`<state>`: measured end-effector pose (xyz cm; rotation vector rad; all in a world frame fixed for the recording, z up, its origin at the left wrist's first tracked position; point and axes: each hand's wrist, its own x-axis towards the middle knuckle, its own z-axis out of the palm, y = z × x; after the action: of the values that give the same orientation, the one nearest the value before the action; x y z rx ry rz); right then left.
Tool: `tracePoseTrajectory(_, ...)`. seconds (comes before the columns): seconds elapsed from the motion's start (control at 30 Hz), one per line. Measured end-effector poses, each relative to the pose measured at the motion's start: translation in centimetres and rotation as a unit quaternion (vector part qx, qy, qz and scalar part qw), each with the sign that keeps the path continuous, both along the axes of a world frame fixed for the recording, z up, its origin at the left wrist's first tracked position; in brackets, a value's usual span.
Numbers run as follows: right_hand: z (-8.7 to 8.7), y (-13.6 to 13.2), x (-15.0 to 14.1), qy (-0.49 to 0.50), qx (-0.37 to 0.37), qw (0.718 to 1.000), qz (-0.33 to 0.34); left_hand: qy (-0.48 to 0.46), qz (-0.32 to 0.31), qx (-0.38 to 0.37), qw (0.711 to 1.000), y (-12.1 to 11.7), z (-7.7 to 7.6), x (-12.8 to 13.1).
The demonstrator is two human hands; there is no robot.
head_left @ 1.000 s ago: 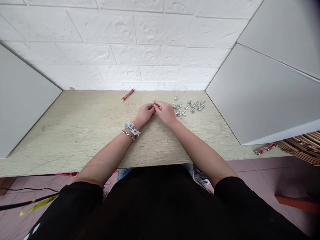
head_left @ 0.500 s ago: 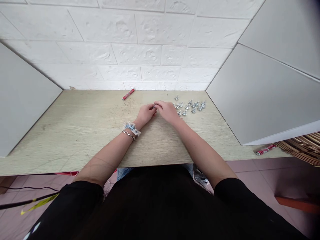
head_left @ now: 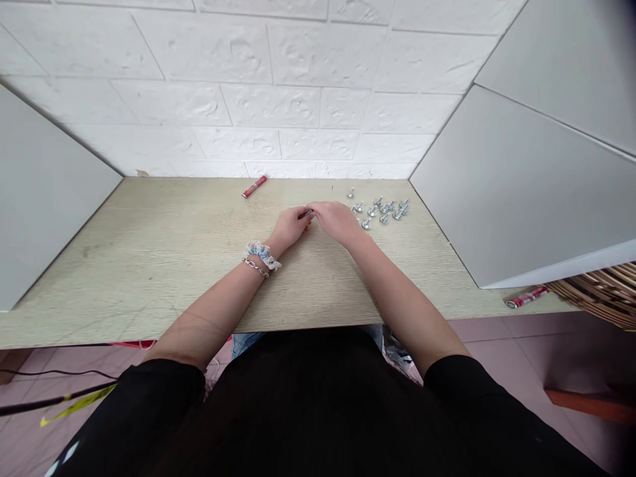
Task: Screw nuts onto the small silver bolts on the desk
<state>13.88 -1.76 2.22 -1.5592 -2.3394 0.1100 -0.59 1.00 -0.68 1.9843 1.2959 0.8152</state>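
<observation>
My left hand (head_left: 289, 226), with a scrunchie and a chain bracelet on the wrist, pinches a small metal bolt (head_left: 309, 212) over the middle of the table. My right hand (head_left: 334, 220) meets it from the other side, its thumb and fingers closed on the same piece. Fingers cover most of this bolt, so only a thin shiny part shows. Just right of my right hand, several silver bolts with wide round bases (head_left: 372, 212) stand or lie scattered, some partly behind the hand.
Beyond the hands a red tube (head_left: 254, 187) lies near the white brick wall (head_left: 271, 106). A second red tube (head_left: 527, 297) is by a wicker basket (head_left: 596, 291) at the right. Grey panels (head_left: 546, 185) flank the wooden tabletop (head_left: 149, 252).
My right hand has turned and shifted slightly to the right, its wrist a little higher. More of the metal piece shows between the fingertips. The left hand stays in place.
</observation>
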Motion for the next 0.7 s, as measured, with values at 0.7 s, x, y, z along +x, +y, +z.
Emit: tracePoseTrajectory(0.7,0.36,-0.01,-0.34,-0.031,-0.004,0.997,-0.075,0.015,-0.013,0.017,1.0,-0.06,0.07,0.04)
